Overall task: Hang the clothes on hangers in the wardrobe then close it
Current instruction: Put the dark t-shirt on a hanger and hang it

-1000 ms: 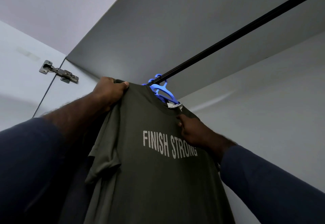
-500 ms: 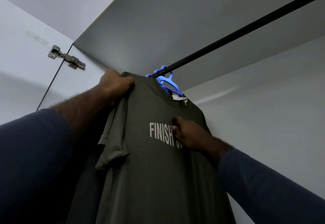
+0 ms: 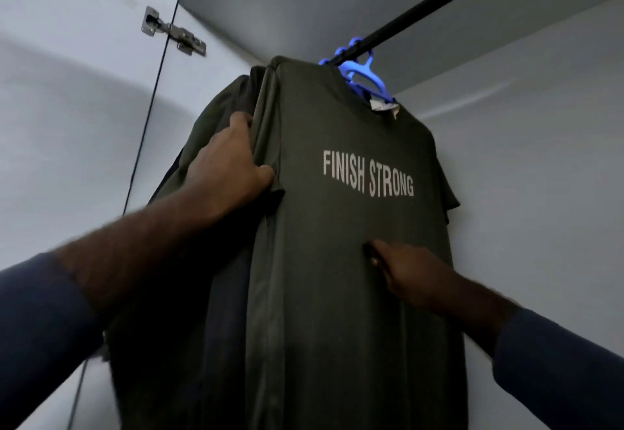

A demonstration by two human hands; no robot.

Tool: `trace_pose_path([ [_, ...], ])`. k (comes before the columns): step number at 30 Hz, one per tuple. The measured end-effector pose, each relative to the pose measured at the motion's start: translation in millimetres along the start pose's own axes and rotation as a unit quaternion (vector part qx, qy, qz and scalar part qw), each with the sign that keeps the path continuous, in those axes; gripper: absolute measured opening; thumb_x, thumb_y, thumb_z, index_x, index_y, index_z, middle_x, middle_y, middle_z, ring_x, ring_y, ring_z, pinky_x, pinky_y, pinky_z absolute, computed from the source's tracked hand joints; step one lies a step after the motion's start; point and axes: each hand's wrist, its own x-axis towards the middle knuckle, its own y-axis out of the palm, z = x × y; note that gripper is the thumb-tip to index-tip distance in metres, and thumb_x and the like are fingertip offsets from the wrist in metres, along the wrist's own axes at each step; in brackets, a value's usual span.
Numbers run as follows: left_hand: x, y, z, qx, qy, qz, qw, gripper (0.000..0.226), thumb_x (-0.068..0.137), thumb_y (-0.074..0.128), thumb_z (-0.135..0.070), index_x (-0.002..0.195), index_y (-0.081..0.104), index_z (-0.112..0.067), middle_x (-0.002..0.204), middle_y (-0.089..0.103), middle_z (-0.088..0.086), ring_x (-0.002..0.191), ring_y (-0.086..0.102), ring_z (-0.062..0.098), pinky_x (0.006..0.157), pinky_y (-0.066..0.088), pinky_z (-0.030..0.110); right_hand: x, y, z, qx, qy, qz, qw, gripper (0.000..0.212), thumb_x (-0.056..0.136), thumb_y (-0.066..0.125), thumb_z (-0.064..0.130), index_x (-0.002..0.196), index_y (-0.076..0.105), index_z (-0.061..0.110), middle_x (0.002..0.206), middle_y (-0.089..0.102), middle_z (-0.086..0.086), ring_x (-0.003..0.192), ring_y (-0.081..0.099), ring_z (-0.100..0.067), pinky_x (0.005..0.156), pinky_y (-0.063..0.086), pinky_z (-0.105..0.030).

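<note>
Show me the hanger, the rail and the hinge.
hanger [image 3: 380, 83], head view, blue arm below the hook.
rail [image 3: 439, 2], head view, middle of the black bar.
hinge [image 3: 179, 36], head view, metal arm across the door gap.

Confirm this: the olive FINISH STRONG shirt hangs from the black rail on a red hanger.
Not right. The head view shows the hanger is blue, not red. The olive FINISH STRONG shirt does hang on it from the black rail.

Both arms up; L hand [image 3: 229, 166] pinches shirt [image 3: 337, 311] sleeve, R hand [image 3: 415, 277] lower, touching front, grip unclear.
</note>
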Motion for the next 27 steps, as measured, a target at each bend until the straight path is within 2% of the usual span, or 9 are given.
trace_pose_path([
  [2,-30.7,-2.0,7.0,-0.007,0.034,-0.062,0.997,0.056,0.082,0.064,-0.025,0.133,0.041,-0.019,0.119,0.054,0.004,0.099,0.055,0.022,0.082,0.043,0.037,-26.9,16.0,7.1,0.000,-0.004,0.027,1.000,0.041,0.107,0.033,0.034,0.146,0.037,0.022,0.132,0.059,-0.006,0.114,0.058,-0.022,0.100,0.045,-0.040],
  [5,-77.2,0.3,12.4,-0.019,0.136,-0.112,0.984,0.039,0.087,0.064,-0.024,0.123,0.051,-0.015,0.110,0.052,0.003,0.084,0.045,0.007,0.069,0.038,0.030,-64.3,39.5,15.4,0.010,0.000,0.076,0.997,0.043,0.107,0.034,0.035,0.148,0.035,0.023,0.132,0.058,-0.005,0.114,0.059,-0.022,0.101,0.045,-0.042],
  [7,-107.7,5.7,10.5,-0.023,0.193,-0.073,0.978,0.032,0.088,0.062,-0.023,0.118,0.055,-0.012,0.105,0.052,0.004,0.085,0.047,0.008,0.067,0.040,0.028,-88.7,55.6,20.9,0.011,0.000,0.100,0.995,0.042,0.106,0.035,0.035,0.146,0.037,0.021,0.129,0.060,-0.006,0.111,0.060,-0.023,0.099,0.046,-0.042],
  [11,-169.4,26.9,3.2,0.004,0.297,0.048,0.954,0.023,0.088,0.053,-0.026,0.102,0.062,-0.011,0.096,0.056,0.006,0.083,0.057,0.022,0.066,0.050,0.034,-130.5,80.7,34.7,0.031,0.014,0.145,0.989,0.034,0.106,0.038,0.033,0.134,0.045,0.017,0.118,0.063,-0.007,0.103,0.062,-0.024,0.095,0.049,-0.043],
  [15,-213.8,41.6,-2.5,0.025,0.348,0.148,0.925,0.022,0.088,0.049,-0.028,0.096,0.064,-0.014,0.090,0.056,0.003,0.075,0.055,0.020,0.058,0.050,0.039,-162.3,87.2,45.5,0.044,0.022,0.176,0.983,0.027,0.105,0.041,0.032,0.125,0.049,0.015,0.105,0.063,-0.004,0.094,0.061,-0.020,0.089,0.051,-0.038],
  [18,-203.0,34.7,0.1,0.006,0.298,0.120,0.947,0.016,0.088,0.055,-0.025,0.095,0.063,-0.013,0.090,0.054,0.002,0.076,0.054,0.018,0.058,0.050,0.036,-160.7,73.7,48.4,0.076,0.027,0.155,0.985,0.023,0.105,0.044,0.032,0.118,0.050,0.015,0.096,0.057,0.002,0.088,0.059,-0.016,0.082,0.049,-0.031],
  [20,-181.5,20.5,3.8,-0.008,0.232,0.076,0.970,0.015,0.088,0.059,-0.024,0.097,0.061,-0.013,0.093,0.052,0.002,0.081,0.054,0.018,0.061,0.048,0.033,-144.6,52.7,55.4,0.093,0.017,0.115,0.989,0.025,0.104,0.046,0.034,0.120,0.051,0.015,0.103,0.061,0.000,0.094,0.061,-0.017,0.085,0.048,-0.030],
  [23,-147.9,-0.2,13.3,-0.034,0.152,0.004,0.988,0.021,0.087,0.065,-0.024,0.105,0.058,-0.014,0.102,0.050,0.000,0.087,0.053,0.014,0.069,0.046,0.029,-113.2,18.0,73.9,0.098,0.003,0.051,0.994,0.041,0.102,0.050,0.036,0.136,0.048,0.013,0.125,0.063,-0.008,0.112,0.060,-0.026,0.098,0.048,-0.041],
  [27,-97.8,-18.2,27.8,-0.108,0.029,-0.078,0.991,0.032,0.086,0.068,-0.024,0.114,0.054,-0.014,0.111,0.051,0.003,0.084,0.055,0.012,0.072,0.047,0.023,-67.7,-28.1,105.4,0.097,-0.023,-0.069,0.993,0.037,0.096,0.056,0.037,0.124,0.053,0.013,0.120,0.067,-0.012,0.111,0.062,-0.033,0.091,0.050,-0.043],
])
